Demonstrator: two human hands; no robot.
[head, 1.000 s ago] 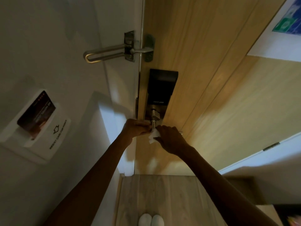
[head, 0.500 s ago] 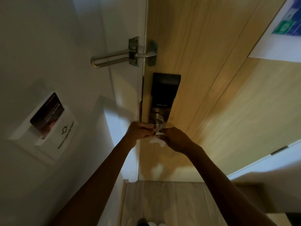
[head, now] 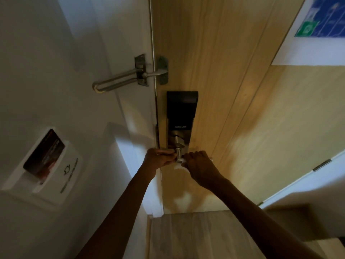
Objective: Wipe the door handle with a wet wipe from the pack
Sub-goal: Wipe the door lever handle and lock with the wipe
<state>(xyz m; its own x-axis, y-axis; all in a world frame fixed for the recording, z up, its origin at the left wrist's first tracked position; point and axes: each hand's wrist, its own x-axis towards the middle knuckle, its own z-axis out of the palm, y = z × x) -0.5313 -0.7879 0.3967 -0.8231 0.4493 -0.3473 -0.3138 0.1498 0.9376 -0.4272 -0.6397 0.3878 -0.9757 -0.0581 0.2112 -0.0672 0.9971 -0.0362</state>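
Observation:
The metal door handle [head: 178, 153] sticks out below the black smart lock [head: 182, 109] on the wooden door. My right hand [head: 200, 167] is closed over the lever part of the handle with a white wet wipe [head: 177, 166] under it. Only a small fold of the wipe shows, between my two hands. The lever's tip [head: 211, 159] pokes out past my right knuckles. My left hand [head: 158, 159] is curled at the handle's neck by the door edge, fingertips pinched against the metal. The wipe pack is out of sight.
A steel swing-bar door guard [head: 119, 79] spans the frame above the lock. A key-card holder with a dark card [head: 44, 161] is on the white wall at left. A blue and green sign [head: 321, 17] hangs at upper right. Wooden floor [head: 196, 236] lies below.
My right hand has closed further over the lever, so less of the wipe hangs out than before. My left hand has stayed at the handle's neck. The view has tilted up slightly.

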